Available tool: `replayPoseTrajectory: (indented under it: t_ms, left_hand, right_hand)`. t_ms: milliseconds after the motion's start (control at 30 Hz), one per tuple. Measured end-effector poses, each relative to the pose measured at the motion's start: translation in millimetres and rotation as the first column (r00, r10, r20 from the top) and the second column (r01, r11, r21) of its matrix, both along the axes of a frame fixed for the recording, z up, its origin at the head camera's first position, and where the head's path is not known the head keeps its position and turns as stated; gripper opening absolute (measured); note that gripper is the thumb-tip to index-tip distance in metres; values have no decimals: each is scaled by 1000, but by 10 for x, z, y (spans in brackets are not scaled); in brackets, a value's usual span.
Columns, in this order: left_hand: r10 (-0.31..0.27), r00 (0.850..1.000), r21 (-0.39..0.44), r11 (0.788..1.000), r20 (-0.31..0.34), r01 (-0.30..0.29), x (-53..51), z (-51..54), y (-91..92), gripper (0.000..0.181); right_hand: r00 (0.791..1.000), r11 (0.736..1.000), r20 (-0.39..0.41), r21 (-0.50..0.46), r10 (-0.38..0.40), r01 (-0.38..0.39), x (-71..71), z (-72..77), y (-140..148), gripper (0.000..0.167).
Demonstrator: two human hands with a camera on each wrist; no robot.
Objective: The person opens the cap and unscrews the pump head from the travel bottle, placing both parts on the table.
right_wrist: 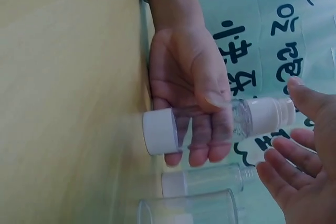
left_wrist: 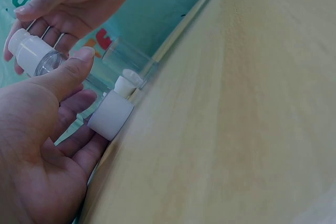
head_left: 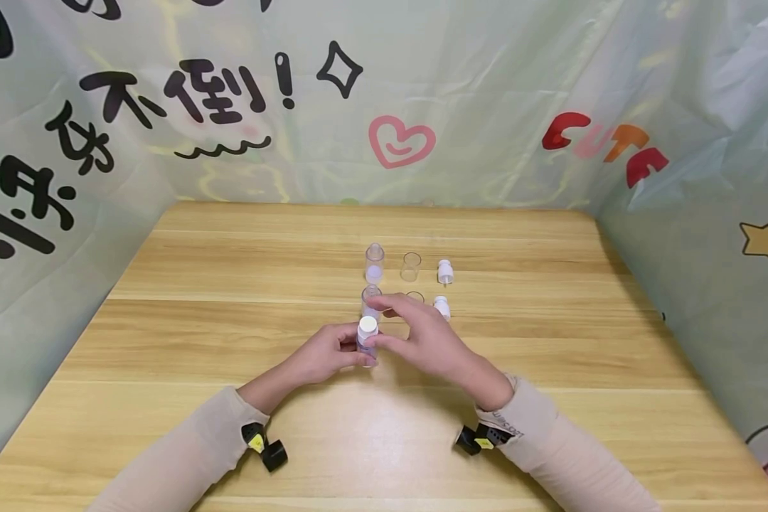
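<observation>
A clear pump bottle [right_wrist: 184, 127] with a white base stands upright near the front of a small group of parts. My left hand [head_left: 323, 353] grips it, thumb on one side and fingers behind. On its neck sits a white pump top [head_left: 368, 328]. My right hand [head_left: 427, 340] is beside this top, its thumb and fingers spread around it without gripping. Whether the thumb tip touches it, I cannot tell. Just behind stands a second clear bottle [head_left: 371, 293], partly hidden by my right fingers.
Farther back stands another clear bottle [head_left: 374, 264]. To its right are a clear cap [head_left: 411, 268] and a loose white pump [head_left: 445, 272]. A second white pump [head_left: 441, 306] and another clear cap [head_left: 415, 294] are partly behind my right hand. Printed cloth [head_left: 486, 142] borders the wooden table [head_left: 230, 284].
</observation>
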State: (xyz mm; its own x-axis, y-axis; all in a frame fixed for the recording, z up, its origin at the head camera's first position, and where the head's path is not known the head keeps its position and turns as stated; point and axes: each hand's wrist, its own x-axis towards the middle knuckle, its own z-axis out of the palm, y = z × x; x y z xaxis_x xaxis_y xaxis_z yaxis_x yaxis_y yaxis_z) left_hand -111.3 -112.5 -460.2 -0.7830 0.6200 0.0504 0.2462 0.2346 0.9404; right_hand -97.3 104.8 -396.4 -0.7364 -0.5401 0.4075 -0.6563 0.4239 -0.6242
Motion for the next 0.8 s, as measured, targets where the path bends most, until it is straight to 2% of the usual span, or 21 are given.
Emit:
replayPoseTrajectory:
  t_ms: [167,433,633,800]
  left_hand:
    - [8,1000,-9,1000,0,-8,-4,-3,5,33]
    - [4,1000,-2,1000,-28,-4,-19,2,12,32]
    - [17,999,-31,999,-36,-18,-11,-8,4,35]
    - [16,1000,-24,1000,-16,-17,-8,-14,7,38]
  right_hand:
    - [998,998,-46,43,-43,45,57,-36,-47,60]
    - [988,991,-94,51,-122,127,102,-97,-131,50]
    - [990,994,-96,25,-106,108,107,-125,-162,44]
    - [990,994,-98,30,-103,106,102,-122,-160,38]
